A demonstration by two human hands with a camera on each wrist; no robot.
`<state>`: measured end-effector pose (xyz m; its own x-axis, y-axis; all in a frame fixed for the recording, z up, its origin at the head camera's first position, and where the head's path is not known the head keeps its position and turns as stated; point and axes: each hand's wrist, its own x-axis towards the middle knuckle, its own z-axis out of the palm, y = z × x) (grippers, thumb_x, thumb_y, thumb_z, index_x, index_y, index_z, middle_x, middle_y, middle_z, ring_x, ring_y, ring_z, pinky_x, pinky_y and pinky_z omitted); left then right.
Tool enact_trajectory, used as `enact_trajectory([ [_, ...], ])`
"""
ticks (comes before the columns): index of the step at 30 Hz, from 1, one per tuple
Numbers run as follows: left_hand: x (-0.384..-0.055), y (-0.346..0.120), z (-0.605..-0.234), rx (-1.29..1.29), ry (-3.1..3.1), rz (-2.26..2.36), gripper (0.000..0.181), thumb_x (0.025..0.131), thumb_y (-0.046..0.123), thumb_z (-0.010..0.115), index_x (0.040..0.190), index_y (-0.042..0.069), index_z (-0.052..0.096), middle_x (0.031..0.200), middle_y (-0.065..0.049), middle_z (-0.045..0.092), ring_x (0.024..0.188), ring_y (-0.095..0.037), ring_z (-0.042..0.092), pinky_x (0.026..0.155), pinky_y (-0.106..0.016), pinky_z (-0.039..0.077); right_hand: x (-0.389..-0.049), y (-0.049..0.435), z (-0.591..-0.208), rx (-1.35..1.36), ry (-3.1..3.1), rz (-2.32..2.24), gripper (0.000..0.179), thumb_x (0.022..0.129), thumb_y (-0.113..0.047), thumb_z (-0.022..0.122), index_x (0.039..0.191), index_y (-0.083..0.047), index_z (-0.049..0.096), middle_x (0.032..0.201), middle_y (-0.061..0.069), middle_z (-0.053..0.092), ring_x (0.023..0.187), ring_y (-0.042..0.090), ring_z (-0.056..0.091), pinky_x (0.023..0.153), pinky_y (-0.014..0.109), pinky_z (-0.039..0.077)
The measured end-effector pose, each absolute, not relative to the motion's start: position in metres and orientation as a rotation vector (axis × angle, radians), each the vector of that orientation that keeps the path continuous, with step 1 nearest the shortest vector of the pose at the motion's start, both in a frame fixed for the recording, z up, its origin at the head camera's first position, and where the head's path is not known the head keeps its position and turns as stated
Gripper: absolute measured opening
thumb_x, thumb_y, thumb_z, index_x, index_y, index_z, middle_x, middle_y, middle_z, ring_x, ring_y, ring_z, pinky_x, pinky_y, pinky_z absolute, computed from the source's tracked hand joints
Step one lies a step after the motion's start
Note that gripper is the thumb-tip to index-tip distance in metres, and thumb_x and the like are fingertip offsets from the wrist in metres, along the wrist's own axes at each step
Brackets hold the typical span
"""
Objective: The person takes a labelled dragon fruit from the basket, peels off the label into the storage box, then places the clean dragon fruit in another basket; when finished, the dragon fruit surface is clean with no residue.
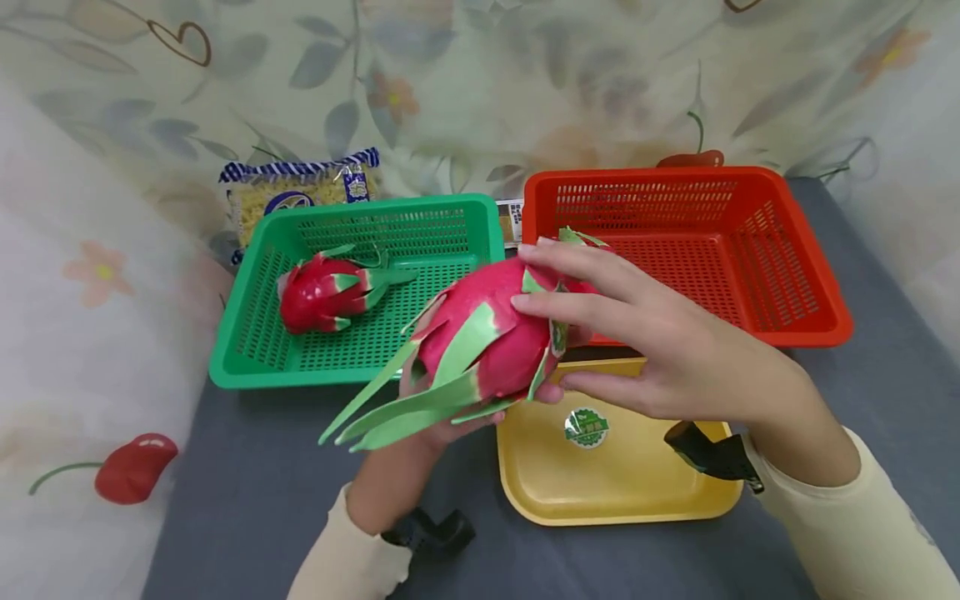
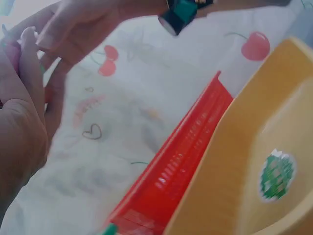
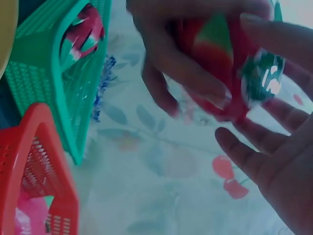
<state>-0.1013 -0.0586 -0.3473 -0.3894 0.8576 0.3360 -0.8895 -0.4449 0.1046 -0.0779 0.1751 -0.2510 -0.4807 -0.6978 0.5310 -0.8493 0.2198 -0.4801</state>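
A large pink dragon fruit [image 1: 495, 333] with long green scales is held up over the trays. From below, my left hand [image 1: 448, 430] grips it, its fingers curled round the skin in the right wrist view. My right hand [image 1: 660, 342] lies along the fruit's right end with fingers extended, fingertips right at the skin. A shiny green sticker [image 3: 263, 77] shows on that end. Another dragon fruit [image 1: 322, 293] lies in the green basket [image 1: 352, 380]. The red basket [image 1: 795, 333] contains a further one [image 1: 577, 239], mostly hidden behind my right hand.
Below the hands sits a yellow tray [image 1: 622, 492] with a round green sticker [image 1: 586, 427]. Behind the green basket leans a pasta bag [image 1: 300, 190], and a small packet [image 1: 512, 221] stands between the baskets. Floral cloth [image 1: 465, 92] hangs along the back.
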Motion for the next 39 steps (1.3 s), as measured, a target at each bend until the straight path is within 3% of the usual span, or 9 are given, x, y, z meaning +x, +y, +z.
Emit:
enact_trajectory([
  [2,-0.098,-0.059,-0.352,0.434,-0.137,1.944,0.074,0.093,0.045,0.063,0.151,0.010,0.033,0.145,-0.019,0.041,0.126,-0.049,0.048,0.085,-0.038,0.057,-0.081,0.179,-0.256,1.473,-2.296,1.140,0.049,0.097,-0.041,0.063,0.135,-0.009,0.062,0.148,0.014,0.046,0.137,0.029,0.041,0.115,0.044,0.031],
  [5,-0.092,-0.063,-0.356,0.541,-0.015,1.989,0.081,0.094,0.061,0.053,0.152,0.009,0.033,0.144,-0.018,0.045,0.122,-0.048,0.054,0.082,-0.035,0.058,-0.088,0.182,-0.268,1.451,-2.229,1.301,0.044,0.096,-0.036,0.068,0.128,-0.007,0.067,0.141,0.015,0.053,0.129,0.029,0.049,0.106,0.035,0.043],
  [13,-0.089,-0.076,-0.359,0.962,0.655,1.867,0.096,0.092,0.065,0.055,0.158,0.006,0.020,0.154,-0.017,0.040,0.122,-0.037,0.059,0.088,-0.042,0.056,-0.086,0.179,-0.322,1.139,-1.969,1.956,0.053,0.094,-0.023,0.072,0.132,0.010,0.054,0.131,0.016,0.057,0.111,0.029,0.058,0.089,0.032,0.055],
  [16,-0.088,-0.078,-0.356,0.897,1.215,1.855,0.103,0.086,0.075,0.051,0.151,-0.002,0.029,0.139,-0.025,0.055,0.108,-0.038,0.067,0.084,-0.048,0.057,-0.081,0.175,-0.333,1.024,-1.993,2.009,0.048,0.096,-0.016,0.069,0.132,0.011,0.053,0.127,0.016,0.058,0.105,0.028,0.059,0.089,0.031,0.055],
  [18,-0.089,-0.079,-0.353,0.772,1.483,1.929,0.105,0.081,0.076,0.056,0.151,0.001,0.029,0.133,-0.023,0.058,0.110,-0.035,0.066,0.083,-0.048,0.057,-0.079,0.173,-0.337,0.995,-2.048,2.024,0.045,0.097,-0.012,0.066,0.134,0.010,0.051,0.128,0.016,0.057,0.104,0.028,0.061,0.088,0.031,0.055],
  [25,-0.090,-0.077,-0.348,0.578,1.446,2.349,0.109,0.079,0.058,0.078,0.157,0.017,0.014,0.140,-0.011,0.043,0.127,-0.026,0.048,0.089,-0.037,0.056,-0.072,0.161,-0.337,0.979,-2.140,2.133,0.048,0.098,-0.004,0.059,0.143,0.002,0.046,0.128,0.018,0.057,0.104,0.032,0.065,0.084,0.040,0.058],
  [32,-0.086,-0.072,-0.346,0.512,1.473,2.477,0.105,0.078,0.060,0.078,0.152,0.014,0.021,0.136,-0.009,0.047,0.123,-0.025,0.052,0.088,-0.037,0.056,-0.066,0.152,-0.325,0.881,-2.180,1.565,0.061,0.092,-0.040,0.071,0.138,-0.003,0.056,0.144,0.010,0.050,0.118,0.027,0.058,0.097,0.033,0.051],
  [36,-0.083,-0.071,-0.345,0.468,1.535,2.480,0.105,0.077,0.061,0.078,0.152,0.013,0.021,0.136,-0.012,0.047,0.124,-0.027,0.052,0.088,-0.038,0.056,-0.065,0.148,-0.321,0.839,-2.046,1.336,0.057,0.090,-0.046,0.073,0.117,0.004,0.067,0.128,0.019,0.061,0.124,0.033,0.053,0.101,0.033,0.048],
  [39,-0.082,-0.069,-0.344,0.484,1.550,2.457,0.106,0.078,0.062,0.077,0.152,0.013,0.020,0.137,-0.014,0.046,0.125,-0.029,0.052,0.090,-0.040,0.055,-0.068,0.146,-0.321,0.874,-1.958,1.319,0.050,0.089,-0.042,0.076,0.105,0.004,0.071,0.114,0.021,0.066,0.112,0.030,0.060,0.097,0.031,0.050],
])
